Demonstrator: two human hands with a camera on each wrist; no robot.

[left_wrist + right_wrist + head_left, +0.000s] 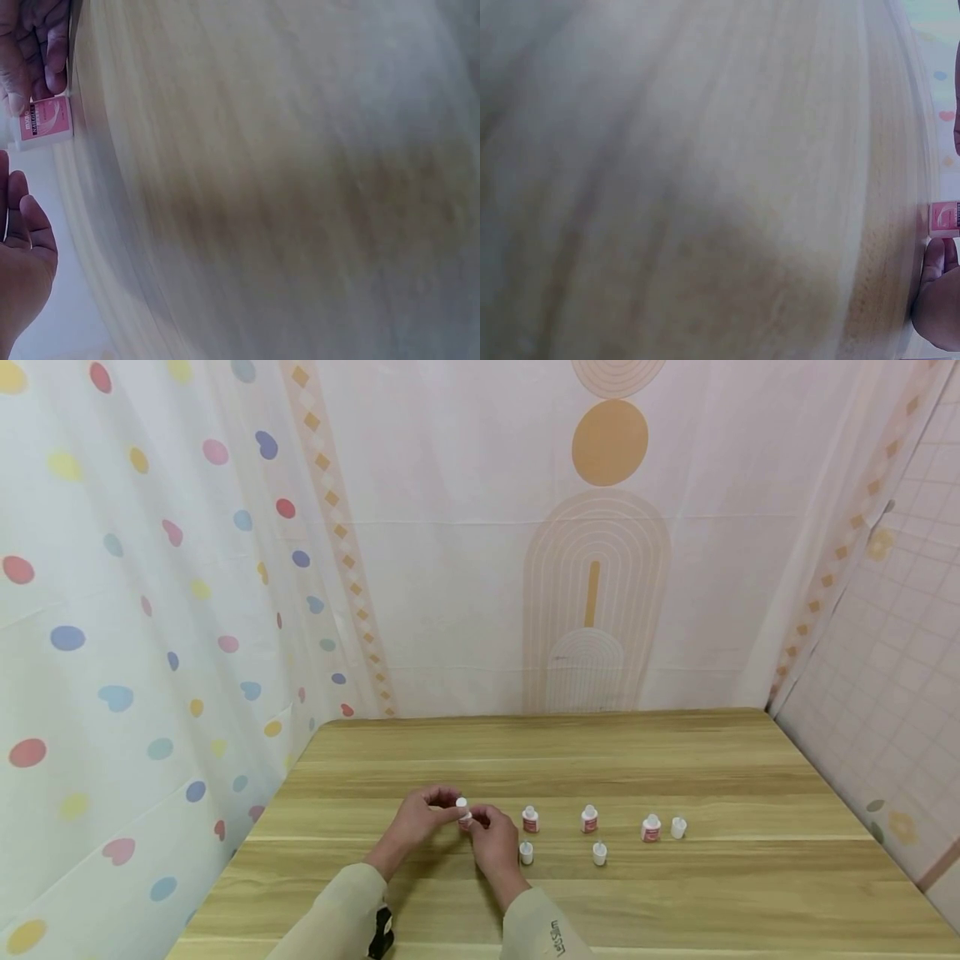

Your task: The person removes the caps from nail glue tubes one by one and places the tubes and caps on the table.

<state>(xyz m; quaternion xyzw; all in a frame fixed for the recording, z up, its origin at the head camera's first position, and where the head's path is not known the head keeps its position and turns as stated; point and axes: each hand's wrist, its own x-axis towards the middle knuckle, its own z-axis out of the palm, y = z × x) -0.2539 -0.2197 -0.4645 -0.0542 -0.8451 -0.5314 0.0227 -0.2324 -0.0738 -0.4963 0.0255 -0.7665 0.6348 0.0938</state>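
Both hands meet around a small white bottle (pixel 464 822) with a pink label and a white cap (pixel 461 802). The right hand (pixel 495 843) pinches the bottle's body low down from the right; its thumb and fingers against the label show in the left wrist view. From the left, the left hand (pixel 426 821) has thumb and forefinger at the cap, its other fingers (pixel 37 232) loosely bent; their tips on the cap fall outside the left wrist view. The bottle's base is right at the wooden table (pixel 360 760). In the right wrist view only the label side (pixel 943 219) shows.
To the right stand three similar bottles without caps: one nearest (pixel 530 820), one in the middle (pixel 589 819), one farthest (pixel 650 829). Three white caps, a near one (pixel 527 854), another (pixel 599 854) and a third (pixel 678 828), stand upturned, thin stems pointing up. Curtains (pixel 450 568) hang behind.
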